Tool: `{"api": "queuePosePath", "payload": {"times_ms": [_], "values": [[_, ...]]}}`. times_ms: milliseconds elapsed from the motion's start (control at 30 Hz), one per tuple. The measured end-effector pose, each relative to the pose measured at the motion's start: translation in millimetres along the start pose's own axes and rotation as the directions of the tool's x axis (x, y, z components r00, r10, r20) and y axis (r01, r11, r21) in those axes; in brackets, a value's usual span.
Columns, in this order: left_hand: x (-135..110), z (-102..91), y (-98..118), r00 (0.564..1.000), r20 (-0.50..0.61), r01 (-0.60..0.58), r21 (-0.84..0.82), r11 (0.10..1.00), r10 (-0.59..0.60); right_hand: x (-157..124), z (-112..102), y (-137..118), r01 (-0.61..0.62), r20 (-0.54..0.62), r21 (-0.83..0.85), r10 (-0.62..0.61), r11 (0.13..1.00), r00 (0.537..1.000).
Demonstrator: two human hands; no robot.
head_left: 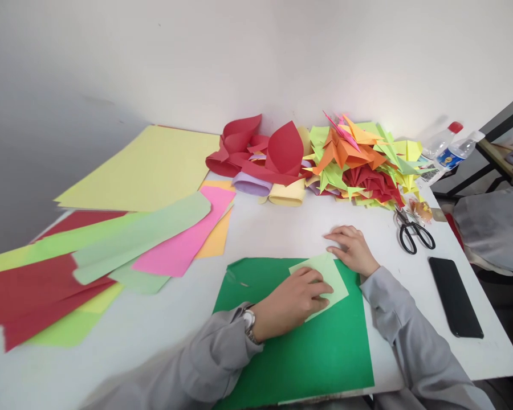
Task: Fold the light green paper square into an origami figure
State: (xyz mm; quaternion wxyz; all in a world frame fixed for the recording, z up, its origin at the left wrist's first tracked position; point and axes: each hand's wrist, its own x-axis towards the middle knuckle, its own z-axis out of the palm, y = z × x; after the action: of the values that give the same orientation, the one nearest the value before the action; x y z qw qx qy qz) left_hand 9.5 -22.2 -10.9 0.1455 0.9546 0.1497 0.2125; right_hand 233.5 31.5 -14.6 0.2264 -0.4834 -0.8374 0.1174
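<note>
A small sheet of pale green paper (337, 279) lies on a larger dark green sheet (312, 359) in front of me. My left hand (297, 299) rests palm down over the pale green paper, its slightly bent fingers apart and touching it. Part of the paper is hidden under that hand. My right hand (354, 249) is at the far right corner of the pale green paper, fingers extended and thumb near the corner. Nothing shows gripped in either hand.
Coloured paper strips (154, 239) and a large yellow sheet (145, 168) lie left. Behind are rolled paper shapes (277, 156) and folded paper pieces (359, 156). Scissors (414, 233), a black phone (455, 296) and plastic bottles (457, 151) are on the right.
</note>
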Motion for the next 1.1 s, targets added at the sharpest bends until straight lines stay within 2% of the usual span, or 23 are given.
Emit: {"api": "queuePosePath", "payload": {"times_ms": [233,367,533,867,967,1100], "values": [[0.3,-1.5,0.4,1.0,-0.025,-0.018,0.018,1.0,0.019,-0.1,-1.1,0.7,-0.017,-0.006,0.047,0.017,0.999,1.0],[0.9,-2.5,2.5,0.998,-0.061,-0.021,0.036,0.999,0.023,-7.2,-10.3,1.6,0.01,0.094,0.114,-0.021,0.993,0.995],[2.0,-4.0,4.0,0.994,-0.091,-0.051,0.11,0.993,0.061,-18.6,-17.8,-2.3,0.049,0.2,0.101,-0.069,0.994,0.977],[-4.8,-4.9,-8.9,0.993,-0.068,-0.084,0.127,0.988,0.093,-20.8,-15.0,-12.4,0.079,0.2,0.004,-0.078,0.997,0.977],[-5.2,-7.4,-10.2,0.994,-0.081,-0.064,0.158,0.985,0.078,-21.8,-13.7,-15.9,0.082,0.197,-0.02,-0.076,0.996,0.977],[-4.0,-9.9,-6.9,0.999,-0.045,-0.021,0.191,0.981,0.03,-21.8,-12.5,-20.0,0.063,0.191,-0.042,-0.054,0.997,0.98]]}}
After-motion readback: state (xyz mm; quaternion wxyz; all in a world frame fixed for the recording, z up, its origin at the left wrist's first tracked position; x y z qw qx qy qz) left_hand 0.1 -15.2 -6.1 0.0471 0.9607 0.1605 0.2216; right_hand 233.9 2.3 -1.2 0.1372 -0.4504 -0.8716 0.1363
